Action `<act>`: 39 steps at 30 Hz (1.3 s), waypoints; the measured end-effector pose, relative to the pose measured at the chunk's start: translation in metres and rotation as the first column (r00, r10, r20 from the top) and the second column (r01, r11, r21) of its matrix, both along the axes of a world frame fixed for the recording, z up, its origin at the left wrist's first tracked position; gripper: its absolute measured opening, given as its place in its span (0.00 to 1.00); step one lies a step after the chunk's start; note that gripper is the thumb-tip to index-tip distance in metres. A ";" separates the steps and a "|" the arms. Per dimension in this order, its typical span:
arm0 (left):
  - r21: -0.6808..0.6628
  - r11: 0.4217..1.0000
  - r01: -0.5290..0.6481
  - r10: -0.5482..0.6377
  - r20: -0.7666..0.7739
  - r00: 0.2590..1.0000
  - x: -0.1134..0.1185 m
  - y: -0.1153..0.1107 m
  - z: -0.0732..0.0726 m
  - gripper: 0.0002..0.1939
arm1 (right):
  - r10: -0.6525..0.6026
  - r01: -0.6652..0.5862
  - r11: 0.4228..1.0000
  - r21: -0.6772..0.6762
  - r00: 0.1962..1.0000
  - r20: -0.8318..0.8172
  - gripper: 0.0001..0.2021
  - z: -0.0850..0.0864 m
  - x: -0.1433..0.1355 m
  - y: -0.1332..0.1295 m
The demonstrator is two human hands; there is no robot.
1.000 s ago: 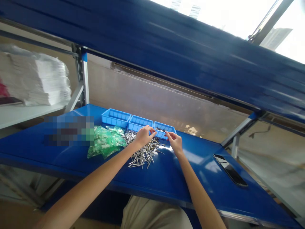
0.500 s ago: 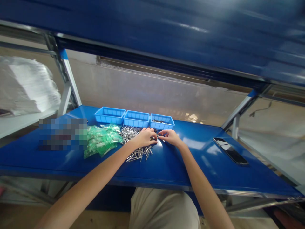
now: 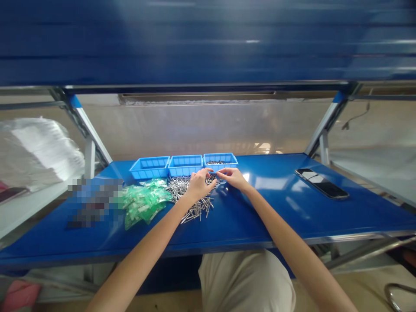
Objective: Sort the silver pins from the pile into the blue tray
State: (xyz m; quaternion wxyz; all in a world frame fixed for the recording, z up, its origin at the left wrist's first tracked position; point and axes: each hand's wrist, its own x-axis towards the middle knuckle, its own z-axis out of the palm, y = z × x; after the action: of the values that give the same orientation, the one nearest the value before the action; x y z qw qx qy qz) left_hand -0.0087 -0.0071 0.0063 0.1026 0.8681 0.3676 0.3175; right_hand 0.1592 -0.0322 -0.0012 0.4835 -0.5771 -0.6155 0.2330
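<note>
A pile of silvery metal pins (image 3: 177, 187) lies on the blue table. My left hand (image 3: 199, 184) is over the pile's right part, thumb and fingers apart, with nothing plainly held. Just right of it, my right hand (image 3: 234, 177) has thumb and fingertips pinched together at the pile's edge; whatever is between them is too small to make out. Behind the hands stands a blue bin (image 3: 221, 159) with some dark pins in it. The middle blue bin (image 3: 185, 164) and left blue bin (image 3: 151, 168) show no contents.
Green plastic bags (image 3: 144, 201) lie left of the pile, beside a blurred-out patch. A phone (image 3: 321, 183) rests on the right of the table (image 3: 227, 229). A blue shelf (image 3: 208, 47) hangs overhead on metal posts. A wrapped white stack (image 3: 42, 151) stands at the left.
The camera view has levelled out. My left hand's thumb and fingers have spread apart above the pins. My right hand stays near the pile's right edge, fingertips still together.
</note>
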 end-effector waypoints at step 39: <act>-0.093 0.967 -0.239 0.252 0.171 0.952 0.004 -0.003 0.006 0.08 | -0.083 0.007 0.983 -0.184 0.908 -0.410 0.14 0.002 -0.003 0.000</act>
State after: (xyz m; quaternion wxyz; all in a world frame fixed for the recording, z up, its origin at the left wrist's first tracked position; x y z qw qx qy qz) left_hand -0.0052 -0.0102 0.0121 0.1264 0.7788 0.4728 0.3923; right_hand 0.1557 -0.0321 0.0005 0.5551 -0.5692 -0.4615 0.3935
